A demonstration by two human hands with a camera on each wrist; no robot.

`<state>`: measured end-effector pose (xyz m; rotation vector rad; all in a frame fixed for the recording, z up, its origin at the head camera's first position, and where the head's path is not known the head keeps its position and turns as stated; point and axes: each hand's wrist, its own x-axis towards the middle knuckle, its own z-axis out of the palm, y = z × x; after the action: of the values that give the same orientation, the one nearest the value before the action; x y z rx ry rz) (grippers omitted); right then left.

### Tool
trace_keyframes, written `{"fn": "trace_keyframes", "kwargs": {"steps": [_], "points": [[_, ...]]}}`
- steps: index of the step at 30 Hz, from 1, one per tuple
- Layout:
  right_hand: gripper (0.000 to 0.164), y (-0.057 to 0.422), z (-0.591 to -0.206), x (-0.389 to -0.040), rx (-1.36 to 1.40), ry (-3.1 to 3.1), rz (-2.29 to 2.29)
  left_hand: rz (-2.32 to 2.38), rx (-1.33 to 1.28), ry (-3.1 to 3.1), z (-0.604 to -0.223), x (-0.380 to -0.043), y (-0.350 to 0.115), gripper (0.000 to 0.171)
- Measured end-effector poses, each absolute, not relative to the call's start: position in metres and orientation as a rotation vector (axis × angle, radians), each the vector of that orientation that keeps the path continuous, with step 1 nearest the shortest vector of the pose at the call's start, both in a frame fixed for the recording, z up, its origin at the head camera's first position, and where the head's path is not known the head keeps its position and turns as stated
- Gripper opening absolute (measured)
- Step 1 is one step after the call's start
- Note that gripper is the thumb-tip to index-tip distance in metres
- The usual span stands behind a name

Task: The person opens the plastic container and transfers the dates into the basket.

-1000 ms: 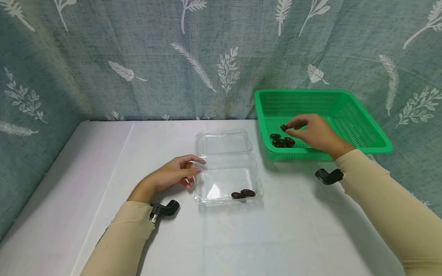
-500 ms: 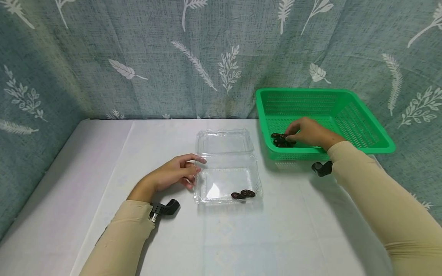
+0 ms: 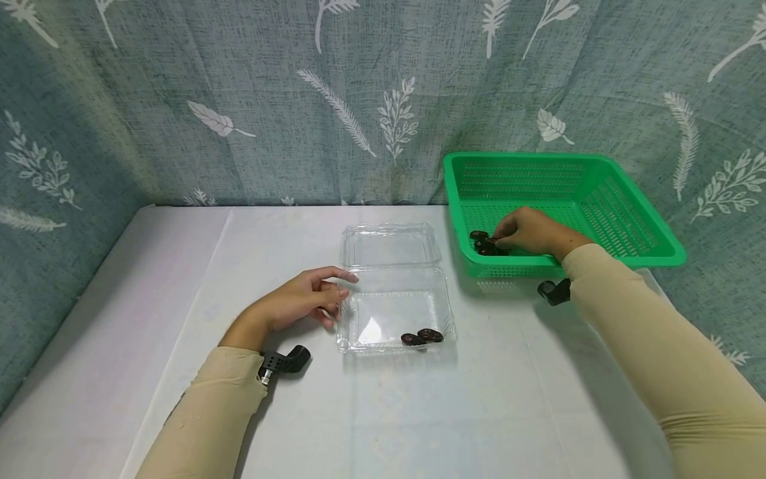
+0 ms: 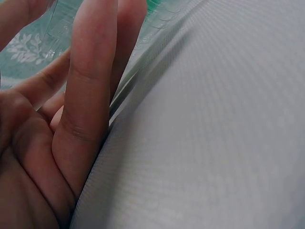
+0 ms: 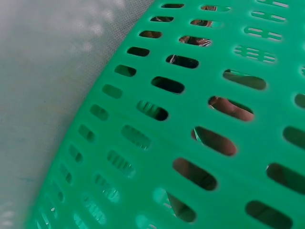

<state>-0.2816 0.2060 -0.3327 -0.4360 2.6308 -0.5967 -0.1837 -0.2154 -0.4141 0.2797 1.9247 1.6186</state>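
My left hand (image 3: 302, 301) rests at the left side of a clear plastic clamshell box (image 3: 395, 319), index finger and thumb at its rim, fingers relaxed. Two dark dates (image 3: 421, 337) lie in the box's near right corner; its lid leans back, raised. My right hand (image 3: 532, 233) reaches into the green plastic basket (image 3: 562, 267), pinching a date (image 3: 491, 241) among several others at the basket's left end. In the left wrist view, the fingers (image 4: 93, 76) stretch along the tabletop. In the right wrist view, the basket wall (image 5: 157, 133) hides most of the hand, with skin showing through its slots.
A white cloth covers the table (image 3: 383, 412). Behind it hangs a blue-green curtain (image 3: 269, 133) with white leaf prints. The basket's near wall rises between the right forearm and the dates inside.
My right hand has lowered with a date from above the basket floor to the other dates and then stayed about there. The left hand and the box have hardly moved.
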Motion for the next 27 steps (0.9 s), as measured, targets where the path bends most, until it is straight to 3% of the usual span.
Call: {"fn": "trace_keyframes", "kwargs": {"steps": [15,21,27], "points": [[0.034,0.206,-0.329,-0.275,-0.426,2.766,-0.748,1.62,0.277,1.915,-0.414,-0.185,-0.214,0.046],[0.027,0.188,-0.314,-0.246,-0.511,2.857,-1.148,1.62,0.303,1.912,-0.416,-0.187,-0.215,0.049],[0.019,0.158,-0.304,-0.207,-0.638,2.485,-1.593,1.622,0.298,1.92,-0.415,-0.186,-0.217,0.049]]}}
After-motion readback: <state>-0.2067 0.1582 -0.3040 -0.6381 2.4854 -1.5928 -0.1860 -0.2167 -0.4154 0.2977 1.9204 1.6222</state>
